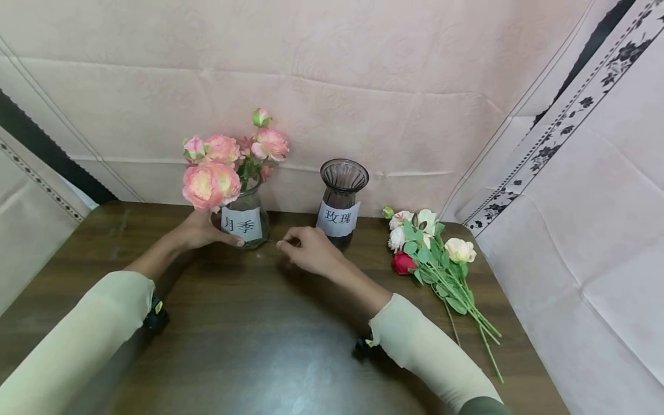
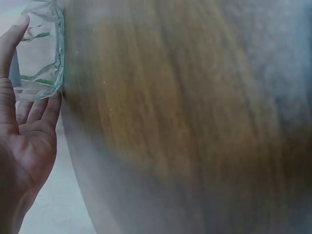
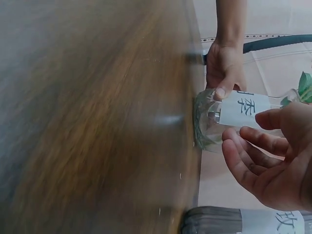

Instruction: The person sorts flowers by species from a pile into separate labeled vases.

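A clear glass vase (image 1: 266, 223) with a white paper label (image 1: 241, 224) stands at the back of the table, holding pink flowers (image 1: 211, 178). My left hand (image 1: 199, 231) grips its lower part from the left, thumb across the front and fingers behind, as the left wrist view also shows around the glass base (image 2: 44, 58). Just right of that vase is my right hand (image 1: 313, 252), its fingers loosely bent with nothing held. A small gap separates its fingertips from the glass in the head view. Behind it stands a dark ribbed vase (image 1: 339, 199) with its own label.
On the right side of the brown table (image 1: 249, 346) lie loose flowers, among them a red flower (image 1: 403, 263) and a cream flower (image 1: 460, 250), with long green stems (image 1: 474, 311) pointing toward the front. A pale cloth (image 1: 311, 75) hangs behind the table.
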Tool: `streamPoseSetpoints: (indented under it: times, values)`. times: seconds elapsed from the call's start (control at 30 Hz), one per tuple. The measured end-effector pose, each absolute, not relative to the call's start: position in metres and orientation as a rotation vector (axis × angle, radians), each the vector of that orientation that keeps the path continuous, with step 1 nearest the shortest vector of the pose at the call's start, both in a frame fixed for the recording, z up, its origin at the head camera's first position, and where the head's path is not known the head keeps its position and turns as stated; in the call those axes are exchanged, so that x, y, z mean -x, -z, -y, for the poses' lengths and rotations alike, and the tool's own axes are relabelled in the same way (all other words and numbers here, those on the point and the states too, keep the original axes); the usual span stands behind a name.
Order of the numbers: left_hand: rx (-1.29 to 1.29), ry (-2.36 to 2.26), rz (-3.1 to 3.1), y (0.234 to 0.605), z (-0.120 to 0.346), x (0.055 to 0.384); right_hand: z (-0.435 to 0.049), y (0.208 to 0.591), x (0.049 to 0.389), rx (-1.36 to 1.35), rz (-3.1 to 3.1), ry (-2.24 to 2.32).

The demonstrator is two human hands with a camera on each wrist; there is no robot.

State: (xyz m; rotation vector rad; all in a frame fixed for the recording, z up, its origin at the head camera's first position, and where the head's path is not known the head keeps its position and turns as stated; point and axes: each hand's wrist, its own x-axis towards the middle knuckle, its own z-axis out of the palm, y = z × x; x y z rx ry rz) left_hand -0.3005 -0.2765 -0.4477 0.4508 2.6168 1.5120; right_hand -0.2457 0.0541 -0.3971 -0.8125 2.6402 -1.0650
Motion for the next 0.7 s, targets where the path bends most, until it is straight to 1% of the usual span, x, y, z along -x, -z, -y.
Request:
streamPoseSetpoints:
  times: [0.23, 0.33, 0.47, 0.57, 0.7]
  values:
    - [-0.448, -1.476, -2.590, 0.443, 0.273, 0.296, -0.069, 0.392, 0.237, 0.794, -2.630, 1.076]
    - [-0.485, -1.500, -2.576, 0.446, 0.264, 0.298, -0.073, 0.391, 0.234, 0.780, -2.625, 1.086]
    - [-0.472, -1.523, -2.594, 0.450, 0.255, 0.298, -0.077, 0.391, 0.232, 0.763, -2.604, 1.117]
    - [-0.427, -1.535, -2.614, 0.452, 0.253, 0.296, -0.080, 0.391, 0.230, 0.748, -2.585, 1.149]
    - [-0.447, -1.567, -2.634, 0.455, 0.254, 0.296, -0.083, 0.389, 0.227, 0.750, -2.566, 1.176]
